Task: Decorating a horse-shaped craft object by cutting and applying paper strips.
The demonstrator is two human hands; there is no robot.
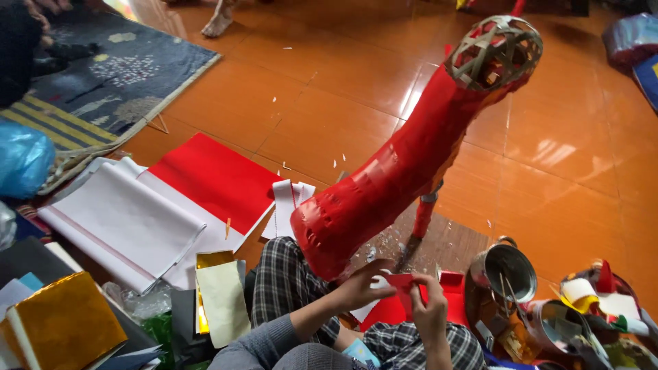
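Both hands (394,294) pinch red paper (406,284), its shape unclear.

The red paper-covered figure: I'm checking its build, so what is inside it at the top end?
At the top of the red figure, a woven frame of pale strips shows, still uncovered. Lower down, red paper hides the inside. Both hands hold a red paper piece near its base.

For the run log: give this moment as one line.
left hand: on red paper piece | right hand: pinching same piece | red woven frame: above lap
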